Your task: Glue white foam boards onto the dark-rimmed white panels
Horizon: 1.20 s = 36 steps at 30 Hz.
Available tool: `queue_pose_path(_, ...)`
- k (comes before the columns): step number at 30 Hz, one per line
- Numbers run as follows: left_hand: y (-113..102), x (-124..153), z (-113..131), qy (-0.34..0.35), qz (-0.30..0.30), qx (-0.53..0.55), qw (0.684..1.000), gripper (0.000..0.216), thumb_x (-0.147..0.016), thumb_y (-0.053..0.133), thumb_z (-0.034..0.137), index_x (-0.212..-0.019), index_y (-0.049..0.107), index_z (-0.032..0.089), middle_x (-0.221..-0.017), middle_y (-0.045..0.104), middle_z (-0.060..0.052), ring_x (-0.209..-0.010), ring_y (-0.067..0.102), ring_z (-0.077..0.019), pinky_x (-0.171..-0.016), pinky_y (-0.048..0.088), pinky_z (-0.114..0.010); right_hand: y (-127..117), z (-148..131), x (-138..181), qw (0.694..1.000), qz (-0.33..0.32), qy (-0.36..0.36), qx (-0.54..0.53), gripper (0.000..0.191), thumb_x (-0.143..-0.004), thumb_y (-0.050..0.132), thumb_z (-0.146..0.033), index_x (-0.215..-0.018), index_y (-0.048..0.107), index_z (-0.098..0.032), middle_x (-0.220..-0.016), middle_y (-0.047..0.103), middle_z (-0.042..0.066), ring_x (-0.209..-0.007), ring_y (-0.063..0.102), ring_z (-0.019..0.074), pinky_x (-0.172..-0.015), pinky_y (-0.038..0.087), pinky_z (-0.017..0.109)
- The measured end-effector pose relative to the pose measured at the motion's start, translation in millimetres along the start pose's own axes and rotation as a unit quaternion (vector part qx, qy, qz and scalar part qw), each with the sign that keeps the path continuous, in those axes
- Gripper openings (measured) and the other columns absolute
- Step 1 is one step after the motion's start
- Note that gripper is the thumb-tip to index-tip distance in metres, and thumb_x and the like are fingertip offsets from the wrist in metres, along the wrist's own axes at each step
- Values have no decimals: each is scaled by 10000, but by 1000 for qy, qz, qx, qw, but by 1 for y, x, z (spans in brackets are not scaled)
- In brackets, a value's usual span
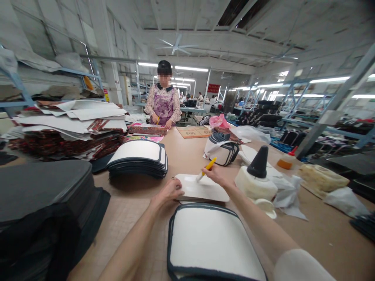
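In my right hand [215, 173] is a brush [208, 167] with a yellow handle, its pale bristles touching a white panel [205, 190] with rounded corners. My left hand [172, 188] is at the panel's left edge, fingers closed on it. Part of the panel's surface looks shiny and wet. Just nearer to me lies a stack of white pieces with dark edging [213, 242]. A white plastic container [253, 183] with a black cone [259, 162] on top stands right of my right hand.
A curved stack of white, dark-edged pieces [136, 156] sits at left, beyond a large dark stack [43, 191]. Farther back, a tied bundle [221, 148] lies on the table [134, 218]. A bottle of amber liquid [287, 159] stands at right. Another person [164, 97] works across the table.
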State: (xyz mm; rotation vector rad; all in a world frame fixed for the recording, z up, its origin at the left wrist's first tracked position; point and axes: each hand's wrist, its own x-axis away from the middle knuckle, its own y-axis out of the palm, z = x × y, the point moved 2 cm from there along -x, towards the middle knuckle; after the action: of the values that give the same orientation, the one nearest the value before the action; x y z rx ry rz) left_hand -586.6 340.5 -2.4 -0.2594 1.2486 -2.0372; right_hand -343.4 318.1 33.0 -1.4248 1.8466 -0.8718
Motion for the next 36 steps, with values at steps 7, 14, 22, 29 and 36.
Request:
queue_pose_path(7, -3, -3, 0, 14, -30, -22, 999, 209, -831, 591, 318, -924, 585, 130, -1028, 575, -60, -945, 550, -207, -810, 459, -406, -46, 50, 16, 995, 60, 75, 26, 253, -842, 539, -357, -988, 570, -152, -970, 594, 32, -818, 582, 141, -712, 495, 328)
queue_pose_path(14, -3, -6, -7, 36, -53, -21, 998, 203, -846, 572, 317, -936, 587, 135, -1019, 582, -54, -926, 559, -202, -810, 461, -404, -55, 30, 28, 995, 69, -10, -76, 351, -851, 472, -454, -964, 583, -141, -693, 594, -8, -599, 571, 111, -593, 478, 273)
queue_pose_path(22, -6, -8, -10, 67, -77, -26, 994, 201, -843, 575, 314, -939, 587, 138, -1030, 577, -57, -935, 554, -202, -816, 455, -406, -28, 7, 50, 977, -28, -112, -177, 456, -848, 325, -461, -1153, 497, -169, -662, 615, 12, -492, 586, 132, -500, 462, 261)
queue_pose_path(29, -12, -8, 4, 77, -89, -45, 992, 177, -839, 581, 301, -901, 594, 136, -1014, 583, -54, -942, 551, -202, -833, 445, -413, -10, 17, 62, 981, -56, -154, -102, 272, -745, 546, -371, -964, 561, -210, -842, 635, 34, -703, 597, 156, -655, 459, 292)
queue_pose_path(36, -16, -6, 24, 71, -97, -68, 990, 147, -844, 576, 282, -849, 600, 137, -978, 596, -49, -938, 553, -195, -834, 445, -403, 4, 5, 71, 976, -87, -200, -18, 413, -662, 645, -278, -1050, 520, -210, -933, 623, 47, -823, 577, 187, -753, 420, 316)
